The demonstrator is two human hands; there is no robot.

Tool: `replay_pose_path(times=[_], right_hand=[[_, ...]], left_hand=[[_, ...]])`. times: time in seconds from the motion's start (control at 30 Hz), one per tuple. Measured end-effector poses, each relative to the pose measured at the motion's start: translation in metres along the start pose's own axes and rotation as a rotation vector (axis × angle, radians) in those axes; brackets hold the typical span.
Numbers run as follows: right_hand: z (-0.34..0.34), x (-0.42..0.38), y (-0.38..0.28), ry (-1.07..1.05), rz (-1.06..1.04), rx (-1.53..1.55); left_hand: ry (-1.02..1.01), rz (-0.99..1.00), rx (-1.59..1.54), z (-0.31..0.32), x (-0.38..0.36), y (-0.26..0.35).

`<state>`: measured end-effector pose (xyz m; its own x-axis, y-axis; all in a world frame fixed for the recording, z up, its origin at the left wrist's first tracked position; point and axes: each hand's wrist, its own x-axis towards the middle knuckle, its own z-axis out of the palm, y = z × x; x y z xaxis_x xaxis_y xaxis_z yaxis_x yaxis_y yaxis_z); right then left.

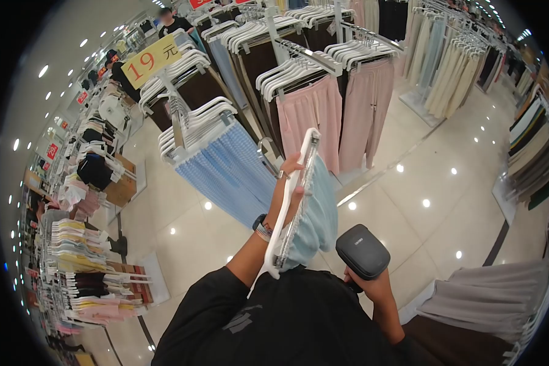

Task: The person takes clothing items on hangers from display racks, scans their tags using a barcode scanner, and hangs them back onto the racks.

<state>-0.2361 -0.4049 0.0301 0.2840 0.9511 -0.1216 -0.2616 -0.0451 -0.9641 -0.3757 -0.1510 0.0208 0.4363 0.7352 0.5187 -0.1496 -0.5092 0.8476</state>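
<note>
My left hand (294, 169) is closed around the middle of a white clothes hanger (279, 229), held up on a slant in front of my chest. From the hanger's clips hangs a light blue garment (316, 216) with a gathered waistband; its lower part is bunched against my black top. My right hand (372, 285) grips a dark grey, rounded handheld device (363, 251) that looks like a garment steamer. Its small lettering is unreadable, and most of its lower part is hidden by the fingers. The device is apart from the garment, to its right.
Ahead stands a rack with blue checked trousers (229, 165) and pink trousers (311, 113), under a yellow price sign (151, 60). Grey garments (491, 299) hang close at the lower right. Clothes racks line the left. Two people (172, 23) are farther back.
</note>
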Motion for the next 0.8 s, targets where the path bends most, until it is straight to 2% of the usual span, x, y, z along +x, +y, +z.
replay_pose_path(times=[0.07,0.1,0.17,0.2,0.27,0.3,0.37,0.43,0.47,0.53,0.63,0.7,0.73,0.8], right_hand=[[-0.009,-0.001,0.000,-0.030,-0.063,-0.067],[-0.013,-0.002,0.003,-0.025,-0.062,-0.069],[-0.022,-0.002,0.007,-0.048,-0.116,-0.120],[-0.022,-0.001,0.007,-0.046,-0.114,-0.128],[-0.021,0.003,0.006,-0.018,-0.127,0.075],[-0.024,0.007,0.005,-0.018,-0.126,0.063],[-0.032,0.018,0.009,-0.080,-0.250,-0.350],[-0.043,0.030,0.017,-0.111,-0.230,-0.414],[-0.046,0.038,0.017,-0.148,-0.227,-0.457],[-0.050,0.060,0.015,-0.183,-0.221,-0.523],[-0.049,0.103,0.010,-0.160,-0.181,-0.414],[-0.040,0.139,0.001,-0.067,-0.265,-0.311],[-0.022,0.154,-0.017,0.036,-0.224,0.004],[-0.013,0.186,-0.030,0.154,-0.296,0.170]], left_hand=[[0.051,0.119,0.413,0.002,0.019,0.007],[0.049,0.118,0.408,0.004,0.024,0.013],[0.123,0.212,1.045,0.009,0.033,0.021],[0.179,0.284,1.114,0.011,0.038,0.015],[0.181,0.283,1.123,0.013,0.048,0.009],[0.179,0.287,1.139,0.014,0.055,0.008],[0.205,0.341,1.149,0.019,0.069,-0.003],[0.157,0.293,1.021,0.025,0.084,-0.020],[0.179,0.367,1.020,0.029,0.092,-0.025],[0.180,0.349,0.962,0.037,0.107,-0.043],[0.173,0.295,0.913,0.051,0.129,-0.049],[0.137,0.253,0.885,0.061,0.140,-0.054],[0.111,0.245,0.874,0.064,0.145,-0.058],[0.038,0.237,0.842,0.066,0.154,-0.062]])
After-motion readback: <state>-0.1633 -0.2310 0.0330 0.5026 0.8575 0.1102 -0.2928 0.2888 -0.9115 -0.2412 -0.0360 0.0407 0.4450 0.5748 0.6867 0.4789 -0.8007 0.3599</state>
